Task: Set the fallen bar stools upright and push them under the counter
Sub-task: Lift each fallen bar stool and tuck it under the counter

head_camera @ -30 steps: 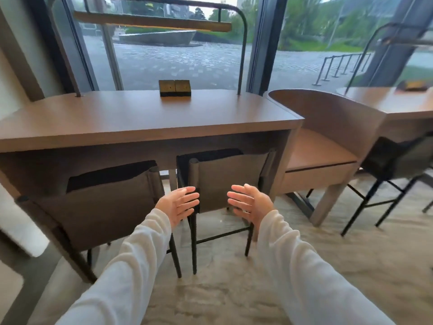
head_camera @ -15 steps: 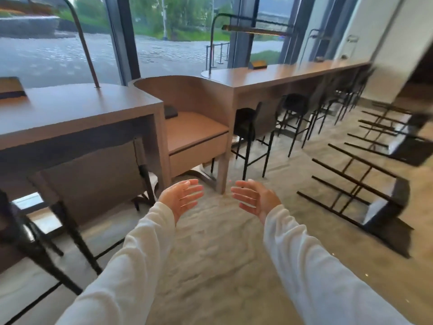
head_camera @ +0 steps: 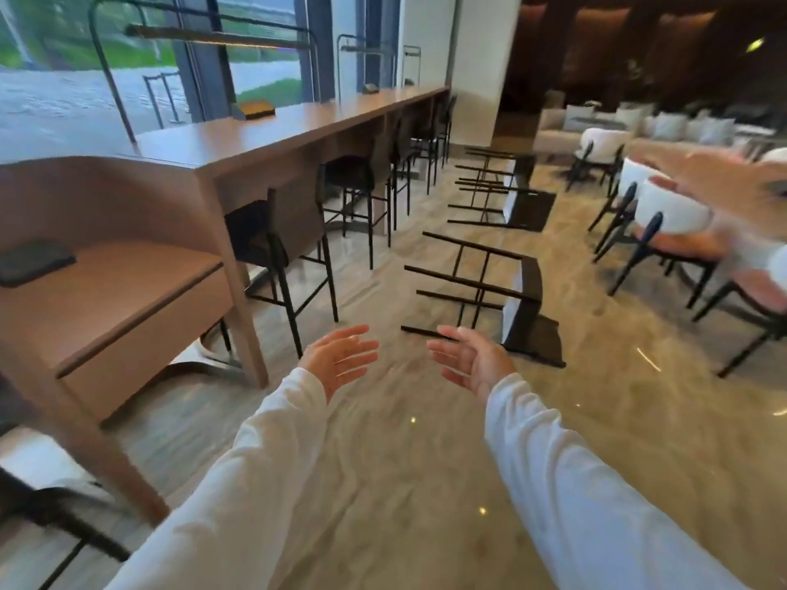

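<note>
A black bar stool [head_camera: 489, 287] lies on its side on the marble floor just beyond my hands, legs pointing left toward the counter. A second fallen stool [head_camera: 502, 189] lies farther back. The long wooden counter [head_camera: 298, 125] runs along the windows on the left, with several upright stools [head_camera: 281, 249] tucked under it. My left hand [head_camera: 340, 359] and my right hand [head_camera: 470, 359] are both open, palms facing each other, holding nothing. My right fingertips overlap a leg of the nearer fallen stool in the image; contact is unclear.
A curved wooden bench seat [head_camera: 110, 283] sits at the left between counters. White and orange dining chairs [head_camera: 664, 232] stand at the right. Another person's blurred hand [head_camera: 732, 185] reaches in at the right edge. Open floor lies between me and the fallen stools.
My view has swung right, from the two tucked-in stools at the first counter to the long counter and the fallen stools. Both hands stay open and empty.
</note>
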